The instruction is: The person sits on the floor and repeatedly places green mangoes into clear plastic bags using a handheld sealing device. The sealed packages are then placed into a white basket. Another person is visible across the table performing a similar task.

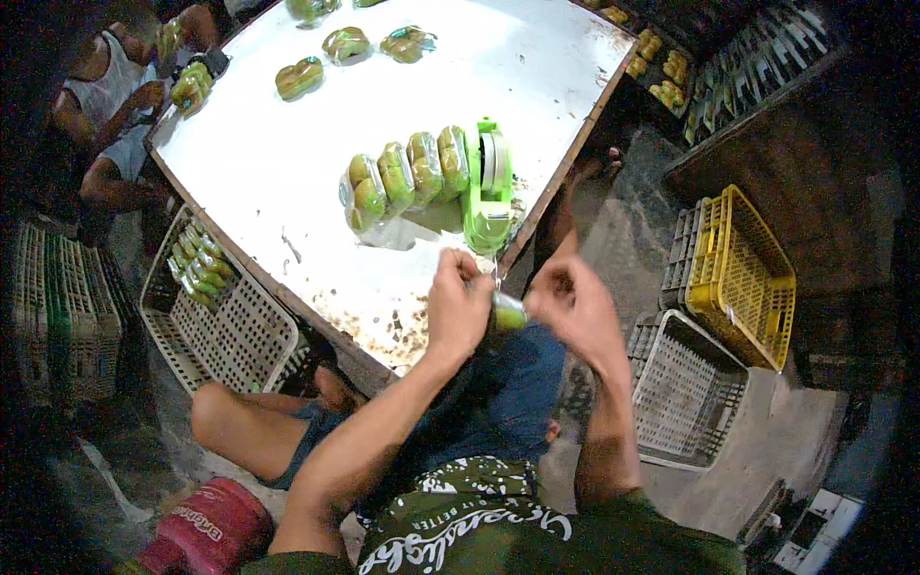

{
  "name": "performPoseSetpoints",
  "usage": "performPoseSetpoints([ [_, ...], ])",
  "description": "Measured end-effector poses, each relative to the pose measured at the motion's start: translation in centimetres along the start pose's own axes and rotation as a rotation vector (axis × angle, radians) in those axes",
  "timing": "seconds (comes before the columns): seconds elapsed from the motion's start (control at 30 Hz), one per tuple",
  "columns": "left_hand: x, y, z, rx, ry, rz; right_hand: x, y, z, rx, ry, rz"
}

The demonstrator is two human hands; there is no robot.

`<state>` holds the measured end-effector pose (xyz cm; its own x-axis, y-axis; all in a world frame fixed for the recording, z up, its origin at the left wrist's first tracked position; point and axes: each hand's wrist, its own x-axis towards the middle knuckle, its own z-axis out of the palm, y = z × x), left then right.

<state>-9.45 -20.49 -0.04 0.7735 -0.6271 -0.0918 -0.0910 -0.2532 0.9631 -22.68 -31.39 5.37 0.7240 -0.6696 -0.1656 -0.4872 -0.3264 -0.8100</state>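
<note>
A clear plastic bag of green fruit [509, 312] hangs between my hands, just off the table's near corner. My left hand [458, 305] is closed, its fingers pinched at the upper end of the bag. On the other side, my right hand [578, 311] is curled close to the bag and smeared by motion, so its grip cannot be made out. Just beyond my hands a bright green tape dispenser [489, 192] stands at the table edge. Leaning in a row against its left side are several wrapped packs of green fruit [409, 177].
More wrapped packs [346, 44] lie on the far part of the white table [316, 134]. At left, a crate [230, 331] holds several packs. Grey [685, 393] and yellow crates [743, 278] sit at right. Another person [115, 105] sits at the far left.
</note>
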Motion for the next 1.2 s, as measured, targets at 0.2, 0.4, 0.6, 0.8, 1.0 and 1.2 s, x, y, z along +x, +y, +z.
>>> performPoseSetpoints([
  [0.2, -0.9, -1.8, 2.3, 0.019, -0.020, -0.145, 8.4, 2.3, 4.6, -0.082, 0.113, -0.046],
  [0.4, 0.8, -3.7, 2.1, -0.160, -0.045, -0.383, 9.8, 5.8, 5.1, -0.516, -0.034, 0.127],
  [0.6, 1.4, -0.7, -2.6, -0.356, 0.167, -0.143, 3.3, 2.5, 6.2, 0.791, -0.660, 0.442],
  [0.8, 6.0, 1.0, -13.6, -1.120, -0.088, -0.271, 4.4, -6.3, 11.7, 0.833, -0.180, 0.115],
  [1.0, 10.7, -1.3, -22.2, -0.354, -0.015, -0.128, 13.4, -9.6, 11.5, 0.473, -0.019, -0.222],
  [1.2, 15.8, -5.5, -19.8, -0.174, -0.158, -0.144, 30.9, -10.3, 7.7, 0.119, 0.028, -0.228],
])
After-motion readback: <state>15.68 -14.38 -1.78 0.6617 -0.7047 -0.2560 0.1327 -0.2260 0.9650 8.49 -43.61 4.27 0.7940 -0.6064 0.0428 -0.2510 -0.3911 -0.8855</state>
